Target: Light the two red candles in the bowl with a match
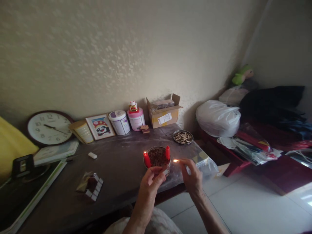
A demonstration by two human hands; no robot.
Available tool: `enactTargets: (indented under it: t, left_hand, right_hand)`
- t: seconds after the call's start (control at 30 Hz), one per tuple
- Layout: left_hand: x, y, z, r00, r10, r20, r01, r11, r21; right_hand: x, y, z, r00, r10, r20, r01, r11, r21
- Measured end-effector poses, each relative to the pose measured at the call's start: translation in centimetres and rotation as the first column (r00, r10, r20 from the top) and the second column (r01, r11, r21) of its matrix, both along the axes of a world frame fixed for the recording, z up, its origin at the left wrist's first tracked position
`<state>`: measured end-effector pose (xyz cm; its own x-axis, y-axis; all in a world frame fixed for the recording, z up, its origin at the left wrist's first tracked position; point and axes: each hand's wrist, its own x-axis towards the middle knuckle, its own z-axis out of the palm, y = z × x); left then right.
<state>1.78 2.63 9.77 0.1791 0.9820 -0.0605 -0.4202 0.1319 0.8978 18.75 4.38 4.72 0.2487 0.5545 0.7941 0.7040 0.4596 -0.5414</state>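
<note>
My left hand (152, 180) is closed on a small matchbox (166, 171) just in front of a round bowl (157, 148) with dark brown grainy filling. Between the fingertips of my right hand (192, 174) is a burning match (176, 161), its flame pointing left. Two red candles stand in the bowl. The left candle (147, 160) has a small flame at its top; on the right candle (168, 153) I see no flame. The lit match is to the right of that candle, apart from it. My left hand hides the bowl's front edge.
A round dish (182, 137) of matchsticks sits near the table's right end. Several matchboxes (94, 188) lie at left, by a white oval object (92, 155). Along the wall stand a clock (50, 127), a framed picture (100, 126), tins (119, 123) and an open carton (164, 113).
</note>
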Motion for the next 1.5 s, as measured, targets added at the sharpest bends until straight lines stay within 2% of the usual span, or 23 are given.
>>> enactTargets:
  t: [0.07, 0.17, 0.4, 0.57, 0.9, 1.1, 1.23, 1.5]
  left_hand:
    - [-0.2, 0.0, 0.0, 1.0, -0.008, 0.006, 0.008, 1.0, 0.001]
    - [-0.4, 0.1, -0.1, 1.0, -0.013, 0.013, 0.014, 1.0, -0.002]
    - [-0.6, 0.4, -0.3, 0.999, 0.021, 0.028, -0.02, 0.999, -0.03]
    - [-0.6, 0.3, -0.4, 1.0, 0.003, 0.022, -0.003, 0.999, -0.032]
    - [-0.6, 0.4, -0.4, 0.999, 0.008, 0.033, -0.007, 0.999, -0.035]
    - [-0.7, 0.3, -0.6, 0.999, -0.033, 0.009, 0.033, 0.999, -0.007]
    - [-0.8, 0.4, -0.8, 0.999, -0.04, -0.003, 0.04, 0.999, 0.011]
    - [-0.7, 0.4, -0.6, 1.0, -0.018, -0.003, 0.018, 1.0, -0.008]
  right_hand:
    - [0.8, 0.6, -0.4, 0.99, -0.062, -0.124, 0.061, 0.998, -0.019]
    - [1.5, 0.5, 0.2, 0.97, -0.025, -0.24, 0.02, 0.999, -0.026]
    - [1.1, 0.0, 2.7, 0.928, -0.028, -0.372, 0.016, 0.999, -0.036]
    - [0.7, 0.4, 3.4, 0.865, -0.04, -0.5, -0.003, 0.996, -0.085]
    - [0.1, 1.0, 3.1, 0.799, 0.046, -0.6, -0.134, 0.986, -0.102]
    - [-0.2, 1.5, 2.8, 0.714, 0.119, -0.689, -0.212, 0.976, -0.051]
    - [-0.5, 1.6, 3.2, 0.659, 0.117, -0.743, -0.244, 0.968, -0.064]
    - [-0.5, 2.2, 3.0, 0.601, 0.165, -0.782, -0.313, 0.949, -0.04]
